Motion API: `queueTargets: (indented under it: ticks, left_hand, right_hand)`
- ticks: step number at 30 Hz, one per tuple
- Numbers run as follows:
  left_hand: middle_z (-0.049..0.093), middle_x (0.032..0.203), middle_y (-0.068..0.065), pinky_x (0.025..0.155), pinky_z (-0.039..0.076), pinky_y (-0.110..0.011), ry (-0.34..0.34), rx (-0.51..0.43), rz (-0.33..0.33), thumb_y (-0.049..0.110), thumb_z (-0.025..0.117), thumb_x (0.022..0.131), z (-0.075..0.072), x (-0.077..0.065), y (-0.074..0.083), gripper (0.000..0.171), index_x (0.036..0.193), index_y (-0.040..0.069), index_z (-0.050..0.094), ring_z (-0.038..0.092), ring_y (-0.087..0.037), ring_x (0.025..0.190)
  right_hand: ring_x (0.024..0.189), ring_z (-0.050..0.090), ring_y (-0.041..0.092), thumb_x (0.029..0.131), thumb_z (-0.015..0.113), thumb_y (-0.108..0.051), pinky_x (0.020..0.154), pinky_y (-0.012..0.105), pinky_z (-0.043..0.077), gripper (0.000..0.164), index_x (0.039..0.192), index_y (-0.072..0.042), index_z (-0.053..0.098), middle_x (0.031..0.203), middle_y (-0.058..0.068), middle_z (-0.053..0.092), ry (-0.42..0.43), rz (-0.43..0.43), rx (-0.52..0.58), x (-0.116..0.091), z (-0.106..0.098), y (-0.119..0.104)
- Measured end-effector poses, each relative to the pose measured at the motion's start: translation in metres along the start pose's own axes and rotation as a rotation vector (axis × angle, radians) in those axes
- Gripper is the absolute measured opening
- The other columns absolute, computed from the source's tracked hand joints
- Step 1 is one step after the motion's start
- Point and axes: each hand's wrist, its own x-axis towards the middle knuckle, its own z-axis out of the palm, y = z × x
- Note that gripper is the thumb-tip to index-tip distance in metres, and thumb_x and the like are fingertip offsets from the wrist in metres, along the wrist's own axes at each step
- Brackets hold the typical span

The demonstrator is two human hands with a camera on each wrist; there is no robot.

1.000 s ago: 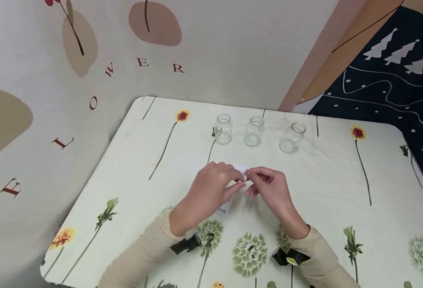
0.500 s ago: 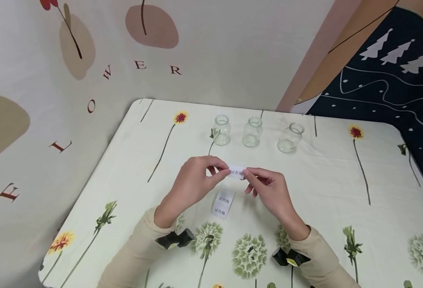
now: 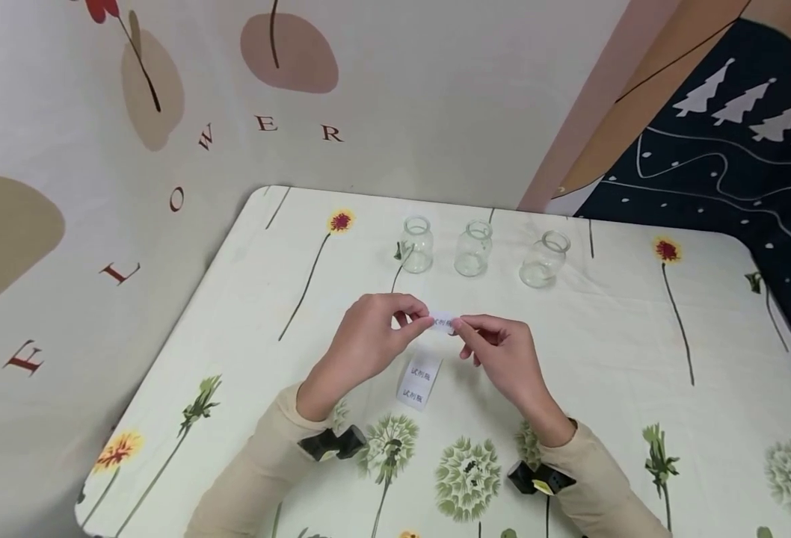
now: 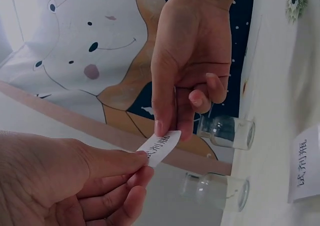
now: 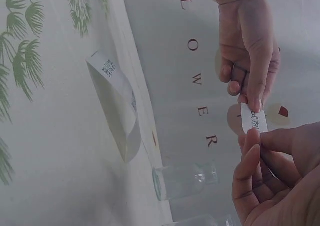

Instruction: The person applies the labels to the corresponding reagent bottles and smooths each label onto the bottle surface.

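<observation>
A small white label [image 3: 442, 322] with printed characters is stretched between both hands above the table. My left hand [image 3: 371, 340] pinches its left end between thumb and fingers. The right hand [image 3: 503, 351] pinches the opposite end, its other fingers loosely bent. In the left wrist view the label [image 4: 160, 148] tilts between the two thumbs. Below the hands a strip of labels [image 3: 419, 379] lies on the table, two printed labels showing; in the right wrist view this strip [image 5: 117, 106] curls up off the cloth.
Three clear glass jars stand without lids in a row beyond the hands: a left jar [image 3: 417, 246], a middle jar [image 3: 472, 250] and a right jar [image 3: 544, 260]. The table wears a white flower-printed cloth [image 3: 604, 336]. Printed curtain walls rise behind it.
My left hand has moved left off the label strip, uncovering it, and the small label now shows between both hands. Over the last half second the hands have barely moved.
</observation>
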Motion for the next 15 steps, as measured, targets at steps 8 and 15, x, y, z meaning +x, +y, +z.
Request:
queueTargets:
  ticks: [8, 15]
  left_hand:
    - [0.074, 0.082, 0.008, 0.061, 0.045, -0.027, 0.041, -0.004, 0.000, 0.018, 0.077, 0.096, 0.004, 0.011, -0.015, 0.008, 0.090, 0.013, 0.079, 0.062, -0.012, 0.077]
    - [0.075, 0.084, 0.004, 0.065, 0.047, -0.028, 0.139, -0.068, -0.020, 0.017, 0.077, 0.095, 0.009, 0.016, -0.029, 0.007, 0.091, 0.011, 0.079, 0.063, -0.014, 0.078]
  right_hand:
    - [0.061, 0.065, 0.018, 0.096, 0.076, -0.017, 0.053, 0.021, 0.046, 0.017, 0.101, -0.002, 0.081, 0.091, 0.022, 0.076, 0.092, 0.006, 0.038, 0.013, 0.013, 0.004]
    - [0.062, 0.066, 0.013, 0.094, 0.079, -0.019, 0.053, 0.020, 0.045, 0.016, 0.101, -0.005, 0.081, 0.089, 0.017, 0.077, 0.155, -0.066, 0.033, 0.025, 0.024, 0.008]
